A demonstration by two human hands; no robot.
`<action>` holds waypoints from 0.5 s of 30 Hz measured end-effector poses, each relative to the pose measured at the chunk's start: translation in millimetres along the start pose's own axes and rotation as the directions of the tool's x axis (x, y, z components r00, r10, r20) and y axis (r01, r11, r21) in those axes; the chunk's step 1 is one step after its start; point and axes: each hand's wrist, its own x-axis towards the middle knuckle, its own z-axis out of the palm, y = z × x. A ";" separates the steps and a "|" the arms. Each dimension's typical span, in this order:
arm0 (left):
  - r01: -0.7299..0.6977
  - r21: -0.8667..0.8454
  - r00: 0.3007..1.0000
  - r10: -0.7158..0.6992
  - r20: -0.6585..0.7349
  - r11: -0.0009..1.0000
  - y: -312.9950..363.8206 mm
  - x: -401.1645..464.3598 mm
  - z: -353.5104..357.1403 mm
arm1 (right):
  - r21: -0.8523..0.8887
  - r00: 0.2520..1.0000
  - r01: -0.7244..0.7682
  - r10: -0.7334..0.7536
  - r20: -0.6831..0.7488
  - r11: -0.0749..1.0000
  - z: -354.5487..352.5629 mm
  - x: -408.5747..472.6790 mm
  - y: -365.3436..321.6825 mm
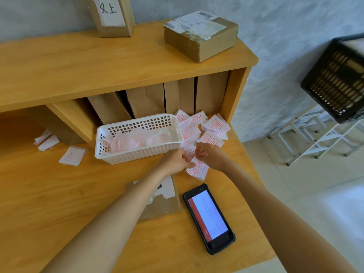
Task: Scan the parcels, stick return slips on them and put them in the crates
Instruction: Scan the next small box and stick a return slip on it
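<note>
Two hands meet over the right half of the desk (59, 194), just in front of a white basket (137, 154): your left hand (175, 160) and right hand (211, 154) both pinch one return slip (199, 170), white paper with a red stamped frame. Each grip is curled on that slip. More loose slips (206, 131) lie heaped between the basket and the desk's right edge, against the shelf unit (118, 66). Beneath your left forearm sits a flat brown parcel (167, 205) with a torn white label, near the front right corner. Your scanner (208, 217), screen lit, lies just beside it, close to the right edge. Another parcel (201, 36) rests on the shelf top's right end. Beyond the desk stands a black crate (334, 79) over open floor.
</note>
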 end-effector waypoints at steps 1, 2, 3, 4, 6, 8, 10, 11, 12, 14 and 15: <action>0.005 0.013 1.000 -0.005 -0.003 1.000 1.7 2.5 4.1 | 0.017 1.000 -0.011 0.011 0.000 1.000 -0.1 -1.4 1.1; 0.013 0.021 1.000 -0.013 -0.008 1.000 2.5 4.6 6.8 | 0.029 1.000 -0.021 0.021 0.006 0.999 -0.2 -2.5 2.2; 0.023 0.025 1.000 -0.022 -0.010 0.999 2.4 5.9 8.1 | 0.033 0.999 -0.032 0.032 0.015 0.999 -0.5 -4.0 3.4; 0.032 0.027 0.999 -0.032 -0.010 0.999 1.8 6.7 8.2 | 0.035 0.999 -0.043 0.042 0.021 0.998 -0.4 -4.8 4.7; 0.042 0.029 0.999 -0.042 -0.008 0.999 -0.5 7.1 6.0 | 0.047 0.998 -0.055 0.054 0.015 0.997 -0.4 -6.3 6.4; 0.045 0.030 0.999 -0.044 -0.015 0.999 -3.1 5.4 0.1 | 0.060 0.998 -0.061 0.061 -0.003 0.996 -0.4 -7.0 5.4; 0.049 0.017 0.998 -0.049 -0.036 0.999 -5.5 3.1 -8.0 | 0.062 0.998 -0.062 0.062 -0.007 0.996 1.0 -6.6 4.9; 0.052 -0.001 0.998 -0.052 -0.044 0.999 -6.7 1.4 -12.4 | 0.060 0.998 -0.062 0.062 -0.005 0.996 1.6 -7.2 3.7; 0.052 -0.024 0.997 -0.053 -0.052 0.998 -7.3 -0.6 -17.5 | 0.064 0.998 -0.065 0.065 0.000 0.996 2.1 -7.4 2.4; 0.045 -0.073 0.997 -0.049 -0.066 0.996 -8.2 -5.6 -28.5 | 0.083 0.998 -0.068 0.069 -0.007 0.994 2.5 -8.7 -3.2; 0.037 -0.110 0.996 -0.044 -0.071 0.993 -8.5 -8.3 -34.5 | 0.094 0.997 -0.067 0.070 -0.024 0.993 2.1 -9.8 -7.3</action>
